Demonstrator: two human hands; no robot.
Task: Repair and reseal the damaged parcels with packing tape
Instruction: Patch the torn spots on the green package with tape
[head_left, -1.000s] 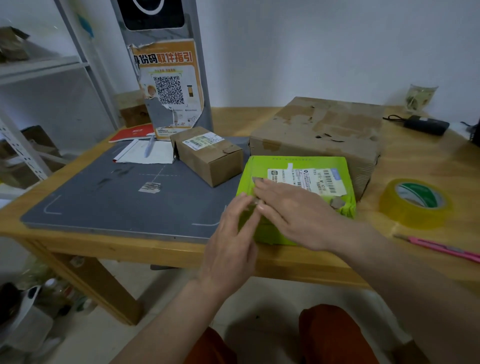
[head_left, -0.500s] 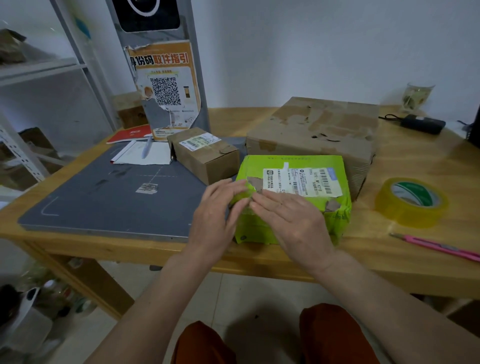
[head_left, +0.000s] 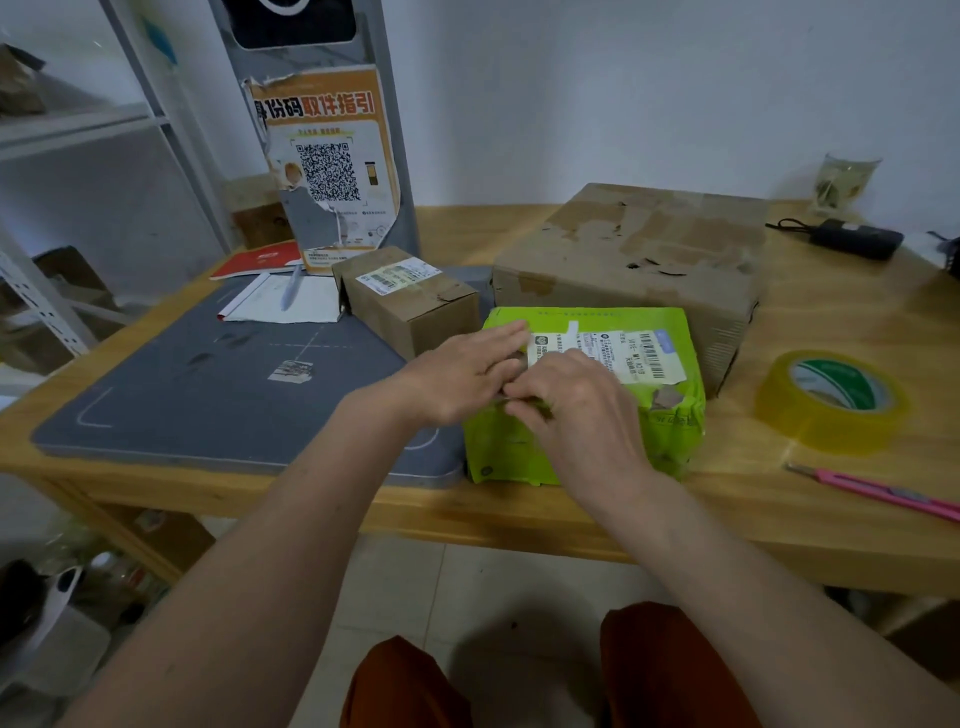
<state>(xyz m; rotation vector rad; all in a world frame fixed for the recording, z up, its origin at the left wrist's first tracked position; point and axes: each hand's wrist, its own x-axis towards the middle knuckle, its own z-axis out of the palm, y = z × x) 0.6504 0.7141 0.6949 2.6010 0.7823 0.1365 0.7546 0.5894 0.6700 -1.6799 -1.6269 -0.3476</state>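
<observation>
Hands meet on the green parcel (head_left: 587, 395) at the table's (head_left: 779, 499) near edge: left hand (head_left: 457, 376) flat, fingers straight, pressing its top; right hand (head_left: 576, 410) curled, seemingly pinching something at the torn edge. Uneven pressing could crease tape over the shipping label (head_left: 628, 356). Tape roll (head_left: 831, 400) lies well apart.

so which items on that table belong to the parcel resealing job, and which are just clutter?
Job:
green parcel, under both hands (left hand, right hand)
small brown box
large brown box
tape roll
pink cutter

Lying about:
notepad and pen
red booklet
black device
</observation>
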